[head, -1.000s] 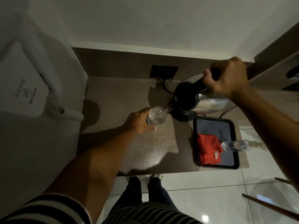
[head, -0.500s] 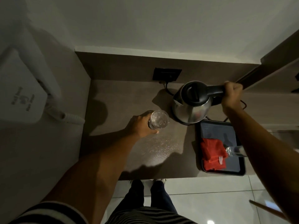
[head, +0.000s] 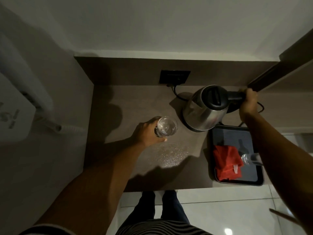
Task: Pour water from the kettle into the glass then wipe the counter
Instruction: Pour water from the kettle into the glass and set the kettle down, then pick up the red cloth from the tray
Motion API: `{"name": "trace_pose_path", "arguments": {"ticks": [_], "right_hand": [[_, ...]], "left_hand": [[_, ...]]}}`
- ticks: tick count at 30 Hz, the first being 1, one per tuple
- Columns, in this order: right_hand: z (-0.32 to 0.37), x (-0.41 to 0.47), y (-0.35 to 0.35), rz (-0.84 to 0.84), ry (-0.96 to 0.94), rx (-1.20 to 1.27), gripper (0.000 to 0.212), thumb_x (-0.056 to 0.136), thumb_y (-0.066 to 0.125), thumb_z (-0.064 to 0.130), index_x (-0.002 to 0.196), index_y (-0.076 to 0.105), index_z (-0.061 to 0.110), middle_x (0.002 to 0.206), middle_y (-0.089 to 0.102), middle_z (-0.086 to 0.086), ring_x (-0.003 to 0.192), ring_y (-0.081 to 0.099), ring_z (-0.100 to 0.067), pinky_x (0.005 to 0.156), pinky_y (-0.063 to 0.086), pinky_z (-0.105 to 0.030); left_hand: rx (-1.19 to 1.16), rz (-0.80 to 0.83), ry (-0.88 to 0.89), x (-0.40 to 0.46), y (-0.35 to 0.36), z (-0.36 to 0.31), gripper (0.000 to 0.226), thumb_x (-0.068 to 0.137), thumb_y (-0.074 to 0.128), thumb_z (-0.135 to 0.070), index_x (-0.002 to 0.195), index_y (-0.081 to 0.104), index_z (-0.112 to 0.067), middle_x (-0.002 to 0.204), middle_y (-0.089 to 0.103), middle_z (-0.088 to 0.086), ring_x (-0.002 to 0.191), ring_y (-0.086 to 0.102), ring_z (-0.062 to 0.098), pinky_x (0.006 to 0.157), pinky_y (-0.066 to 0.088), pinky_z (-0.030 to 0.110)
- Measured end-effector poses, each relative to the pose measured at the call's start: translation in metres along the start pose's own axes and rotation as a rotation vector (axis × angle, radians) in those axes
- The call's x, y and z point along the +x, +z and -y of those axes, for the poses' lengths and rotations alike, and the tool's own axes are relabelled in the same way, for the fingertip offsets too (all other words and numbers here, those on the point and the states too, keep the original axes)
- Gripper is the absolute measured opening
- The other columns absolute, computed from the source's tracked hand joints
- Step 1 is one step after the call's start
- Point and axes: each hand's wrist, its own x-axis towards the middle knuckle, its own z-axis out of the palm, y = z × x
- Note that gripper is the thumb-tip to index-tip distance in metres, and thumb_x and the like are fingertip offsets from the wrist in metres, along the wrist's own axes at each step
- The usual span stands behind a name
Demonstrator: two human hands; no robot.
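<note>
A steel kettle [head: 201, 114] with a black lid stands upright on its base at the back right of the brown counter [head: 135, 102]. My right hand [head: 249, 102] grips its black handle. A clear glass [head: 166, 128] with water in it stands on the counter left of the kettle, and my left hand [head: 145, 134] is wrapped around its left side. A red cloth [head: 226, 161] lies crumpled on a black tray [head: 237, 134] at the counter's right front.
A clear bottle [head: 249, 159] lies on the tray beside the cloth, partly behind my right arm. A black wall socket [head: 174, 76] with the kettle's cord sits behind. A white wall unit with a coiled cord [head: 71, 128] hangs at left. A shelf edge [head: 271, 72] juts in at the right.
The kettle has gone from tilted over the glass, pouring, back upright onto its base at the rear right. My left hand has stayed on the glass.
</note>
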Motion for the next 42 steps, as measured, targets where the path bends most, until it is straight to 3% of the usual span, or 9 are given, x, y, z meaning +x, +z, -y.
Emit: {"name": "trace_pose_path", "arguments": {"ticks": [6,10,13,15,19,24,33,38,42], "right_hand": [[-0.016,0.003,-0.003,-0.176,0.029,-0.047,0.026,0.092,0.038,0.029,0.074,0.056,0.022,0.081,0.056,0.002,0.072,0.056,0.002,0.074,0.047,-0.023],[-0.006,-0.013,0.002,-0.113,-0.074,-0.147,0.038,0.103,0.024,0.04,0.083,0.053,0.026,0.085,0.056,-0.001,0.073,0.056,0.009,0.074,0.046,-0.012],[-0.009,-0.038,-0.004,-0.239,-0.177,-0.28,0.051,0.1,0.031,0.056,0.115,0.053,0.011,0.108,0.059,-0.008,0.089,0.057,0.003,0.079,0.048,-0.011],[-0.026,-0.077,-0.01,-0.296,-0.229,-0.395,0.053,0.1,0.039,0.055,0.132,0.044,0.013,0.124,0.055,-0.009,0.107,0.057,-0.012,0.09,0.051,-0.027],[-0.088,-0.167,-0.021,-0.126,-0.202,-0.871,0.059,0.093,0.043,0.063,0.141,0.036,0.03,0.149,0.038,-0.004,0.135,0.037,-0.027,0.111,0.032,-0.059],[-0.137,-0.203,-0.035,0.131,0.077,-1.105,0.095,0.071,0.023,0.09,0.152,0.012,0.039,0.165,-0.004,0.005,0.15,-0.001,-0.033,0.113,0.008,-0.068],[-0.139,-0.201,-0.024,0.032,0.105,-1.189,0.068,0.095,0.029,0.064,0.153,0.026,0.029,0.164,0.007,-0.014,0.146,0.015,-0.045,0.112,0.024,-0.067],[-0.142,-0.197,-0.036,0.095,0.065,-1.268,0.064,0.096,0.054,0.037,0.153,0.027,0.023,0.163,0.01,-0.02,0.143,0.021,-0.05,0.109,0.029,-0.069],[-0.134,-0.192,-0.035,0.179,0.08,-1.376,0.073,0.092,0.063,0.026,0.153,0.022,0.021,0.159,0.01,-0.025,0.138,0.027,-0.054,0.109,0.034,-0.066]], "left_hand": [[-0.009,-0.01,-0.023,-0.001,0.001,-0.001,0.096,0.057,0.09,-0.049,0.14,0.048,-0.026,0.124,0.069,0.0,0.108,0.068,0.02,0.089,0.058,0.037],[-0.017,-0.015,-0.046,-0.003,0.002,-0.002,0.096,0.054,0.087,-0.056,0.138,0.048,-0.031,0.119,0.071,-0.003,0.103,0.069,0.019,0.087,0.058,0.036],[-0.04,-0.021,-0.066,-0.005,0.004,-0.003,0.098,0.05,0.082,-0.062,0.137,0.046,-0.035,0.117,0.072,-0.003,0.102,0.069,0.021,0.086,0.058,0.036],[-0.047,-0.02,-0.069,-0.005,0.005,-0.002,0.098,0.051,0.082,-0.062,0.138,0.046,-0.034,0.118,0.072,-0.001,0.104,0.069,0.023,0.087,0.058,0.037],[-0.039,0.004,-0.075,-0.003,0.007,0.001,0.099,0.056,0.088,-0.054,0.142,0.043,-0.031,0.123,0.069,0.002,0.108,0.067,0.024,0.089,0.057,0.04],[-0.051,0.027,-0.096,-0.005,0.011,0.003,0.099,0.058,0.088,-0.054,0.143,0.039,-0.036,0.12,0.07,-0.002,0.101,0.068,0.019,0.086,0.056,0.033],[-0.126,0.181,-0.085,-0.02,-0.006,-0.001,0.117,0.053,0.091,-0.052,0.147,0.022,-0.046,0.14,0.054,-0.008,0.118,0.058,0.012,0.1,0.05,0.045],[0.093,0.194,-0.165,-0.052,-0.011,0.027,0.13,0.064,0.078,-0.068,0.158,-0.002,-0.027,0.168,0.001,-0.001,0.152,0.012,0.022,0.119,0.024,0.046],[0.196,0.154,-0.154,-0.077,-0.016,0.05,0.112,0.078,0.059,-0.073,0.159,-0.001,-0.023,0.168,-0.007,-0.002,0.154,0.005,0.022,0.12,0.02,0.048]]}}
